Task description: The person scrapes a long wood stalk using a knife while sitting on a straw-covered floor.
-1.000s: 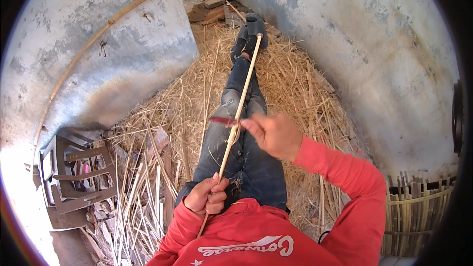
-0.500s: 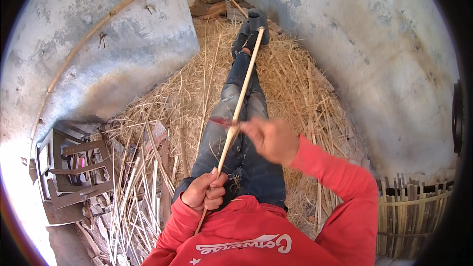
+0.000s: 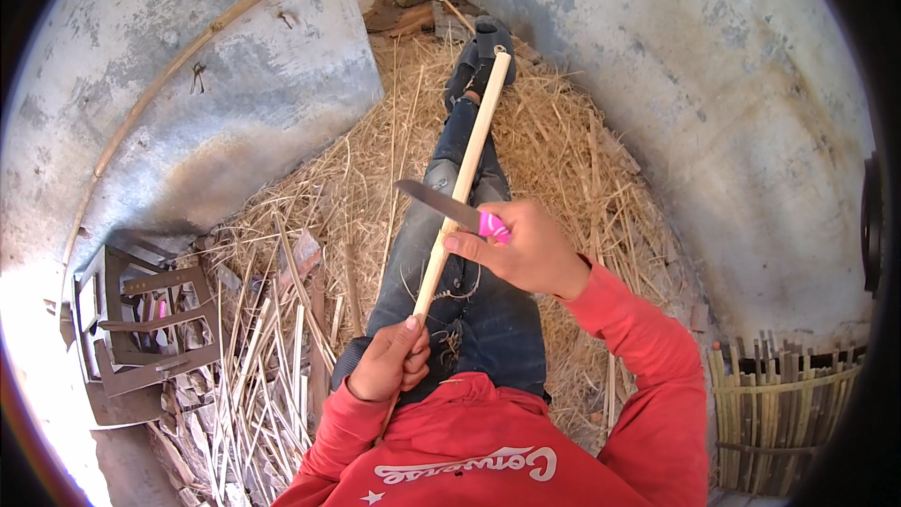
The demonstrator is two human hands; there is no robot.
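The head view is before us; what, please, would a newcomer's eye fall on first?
The pink-handled knife in the right hand crosses a pale strip at the centre. The left hand grips that strip lower down, near the red shirt. Straw-coloured litter surrounds the legs.

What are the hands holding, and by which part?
The right hand holds a knife by its pink handle; the left hand grips a pale strip toward its near end.
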